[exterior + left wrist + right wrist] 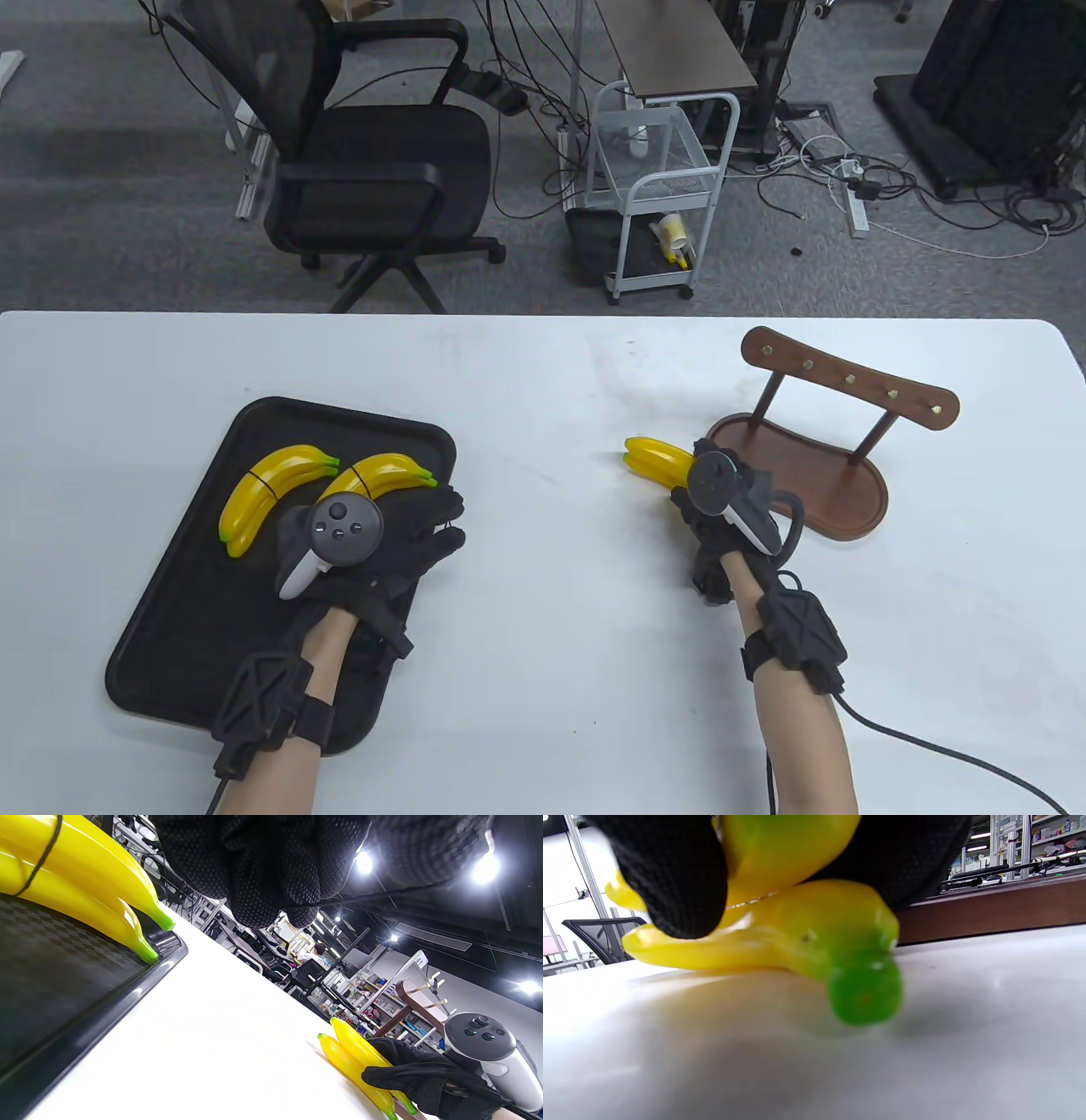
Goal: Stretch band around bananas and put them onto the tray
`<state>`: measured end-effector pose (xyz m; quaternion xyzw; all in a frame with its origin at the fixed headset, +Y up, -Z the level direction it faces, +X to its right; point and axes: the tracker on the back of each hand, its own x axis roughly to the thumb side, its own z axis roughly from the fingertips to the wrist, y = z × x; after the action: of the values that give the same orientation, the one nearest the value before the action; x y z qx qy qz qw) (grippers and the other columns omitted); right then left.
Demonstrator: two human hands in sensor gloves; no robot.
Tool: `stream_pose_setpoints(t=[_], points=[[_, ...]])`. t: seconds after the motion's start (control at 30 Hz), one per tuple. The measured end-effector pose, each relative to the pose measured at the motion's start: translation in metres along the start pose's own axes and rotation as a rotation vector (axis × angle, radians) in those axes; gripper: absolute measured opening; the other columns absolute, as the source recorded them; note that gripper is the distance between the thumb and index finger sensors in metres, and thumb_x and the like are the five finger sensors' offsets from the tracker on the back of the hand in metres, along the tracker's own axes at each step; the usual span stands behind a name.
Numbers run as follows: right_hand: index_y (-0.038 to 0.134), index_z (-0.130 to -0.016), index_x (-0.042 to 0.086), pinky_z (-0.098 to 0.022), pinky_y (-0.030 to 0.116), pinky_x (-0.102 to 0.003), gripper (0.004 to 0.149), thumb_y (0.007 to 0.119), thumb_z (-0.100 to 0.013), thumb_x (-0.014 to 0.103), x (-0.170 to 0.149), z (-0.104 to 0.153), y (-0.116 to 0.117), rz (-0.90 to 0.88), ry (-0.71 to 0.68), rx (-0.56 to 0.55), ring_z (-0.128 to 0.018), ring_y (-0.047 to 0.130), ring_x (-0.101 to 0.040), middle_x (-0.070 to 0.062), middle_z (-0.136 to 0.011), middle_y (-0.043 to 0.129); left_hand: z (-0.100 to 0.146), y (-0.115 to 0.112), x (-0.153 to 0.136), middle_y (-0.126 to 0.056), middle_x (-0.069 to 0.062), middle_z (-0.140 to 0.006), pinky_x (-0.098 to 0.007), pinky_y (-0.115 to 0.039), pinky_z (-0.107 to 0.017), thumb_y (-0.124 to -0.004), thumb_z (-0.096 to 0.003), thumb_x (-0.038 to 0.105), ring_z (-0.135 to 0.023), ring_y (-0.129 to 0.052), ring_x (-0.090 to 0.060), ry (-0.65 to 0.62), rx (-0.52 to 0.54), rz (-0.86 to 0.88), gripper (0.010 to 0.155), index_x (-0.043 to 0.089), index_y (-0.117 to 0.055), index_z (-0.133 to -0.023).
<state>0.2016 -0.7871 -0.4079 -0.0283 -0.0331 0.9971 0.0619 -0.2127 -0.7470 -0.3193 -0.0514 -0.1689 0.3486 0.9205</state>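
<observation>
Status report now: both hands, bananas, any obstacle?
Left hand open above tray. Right hand grips third banana pair on table. Two banded pairs on tray. No obstacle.

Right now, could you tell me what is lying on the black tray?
Two banded banana pairs lie on the tray. The left hand covers part of its surface, so anything beneath stays hidden.

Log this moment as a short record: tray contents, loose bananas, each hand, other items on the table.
tray: black tray on the table's left side
on tray: two banded banana pairs, left pair and right pair, each with a dark band around it
off tray: third banana pair on the white table, no band visible
right hand: grips the third pair
left hand: over the tray by the right pair, holds no banana
other: wooden stand right of the third pair
</observation>
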Motion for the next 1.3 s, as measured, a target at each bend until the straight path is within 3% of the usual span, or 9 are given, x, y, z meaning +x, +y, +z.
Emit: stream_pose_setpoints(t=[0.5,1.1,1.3], points=[[0.059,-0.104,0.013,-0.054,0.080,-0.048,0.072,0.093,-0.044,0.036,0.007,-0.003,0.002,0.066,0.013,0.027,-0.080,0.084,-0.035,-0.012,-0.098,0.074,0.000,0.000,0.000,-0.079,0.002,-0.108,-0.047,-0.065,-0.080,-0.068,-0.0491,0.057,-0.100,-0.084,-0.024,0.000,0.003,0.003,0.064,0.025,-0.063,-0.105],[0.065,-0.101,0.014,-0.050,0.085,-0.042,0.071,0.095,-0.042,0.040,0.019,0.002,0.002,0.157,-0.044,0.007,-0.075,0.092,-0.030,-0.011,-0.093,0.082,0.000,-0.001,0.000,-0.079,0.002,-0.108,-0.047,-0.065,-0.080,-0.068,-0.0491,0.057,-0.099,-0.084,-0.025,0.001,-0.003,0.000,0.064,0.025,-0.063,-0.105],[0.067,-0.099,0.014,-0.050,0.086,-0.045,0.069,0.097,-0.041,0.037,0.019,0.005,0.003,0.148,-0.054,0.006,-0.076,0.092,-0.030,-0.011,-0.093,0.083,0.000,0.000,0.000,-0.078,0.002,-0.108,-0.047,-0.065,-0.080,-0.068,-0.0491,0.057,-0.100,-0.084,-0.024,-0.003,0.003,0.007,0.064,0.025,-0.062,-0.105]])
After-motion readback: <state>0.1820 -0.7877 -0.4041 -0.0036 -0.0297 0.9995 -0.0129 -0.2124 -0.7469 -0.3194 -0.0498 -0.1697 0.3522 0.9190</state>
